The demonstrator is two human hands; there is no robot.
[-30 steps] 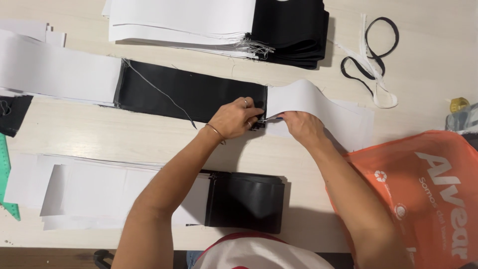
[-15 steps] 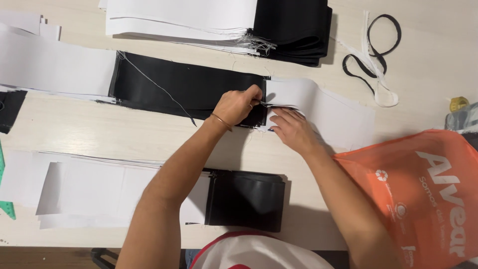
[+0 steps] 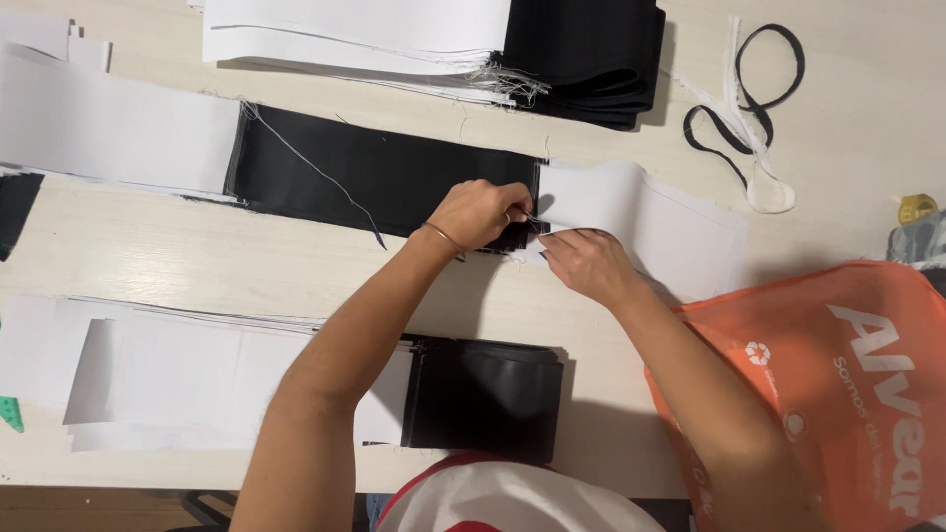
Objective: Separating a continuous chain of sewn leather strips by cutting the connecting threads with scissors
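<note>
On the pale table (image 3: 177, 266), her left hand (image 3: 480, 213) now pinches a small metal tool at the seam of the black strip (image 3: 384, 175) and white piece (image 3: 631, 212), while her right hand (image 3: 581, 261) has slid down and presses flat.

We see bare table (image 3: 148, 251) left of the hands; fabric stack (image 3: 434, 39) blocks beyond, orange bag (image 3: 847, 394) crowds the right.

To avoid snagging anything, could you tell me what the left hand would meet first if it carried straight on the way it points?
Probably the white fabric panel, right beyond the left hand at the seam; depth is unclear.
</note>
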